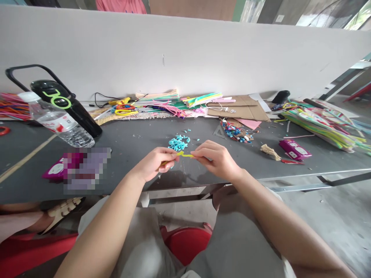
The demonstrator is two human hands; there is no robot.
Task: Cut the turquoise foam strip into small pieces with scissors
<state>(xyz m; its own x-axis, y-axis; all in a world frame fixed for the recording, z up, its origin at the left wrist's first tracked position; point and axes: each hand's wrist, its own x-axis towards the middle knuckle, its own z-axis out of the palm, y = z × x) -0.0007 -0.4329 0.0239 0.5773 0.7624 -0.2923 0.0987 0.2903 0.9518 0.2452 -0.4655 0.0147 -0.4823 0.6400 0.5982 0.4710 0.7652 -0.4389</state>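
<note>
Between my two hands, over the front part of the grey table, a short yellow strip (188,155) is stretched level. My left hand (158,162) is closed with fingertips pinching its left end, where the strip looks bent or twisted. The other end is pinched between the thumb and fingers of my right hand (213,157). Just behind the strip lies a small heap of light-blue pieces (177,143), with a few loose ones scattered beyond it. What lies inside my left palm is partly hidden.
A water bottle (65,125) and a black flask (77,112) lean at the left, near a purple packet (58,170). Coloured strips (321,127), cardboard (240,109), a mixed bead pile (236,132) and another purple packet (295,150) are to the right. A person's foot (62,212) shows lower left.
</note>
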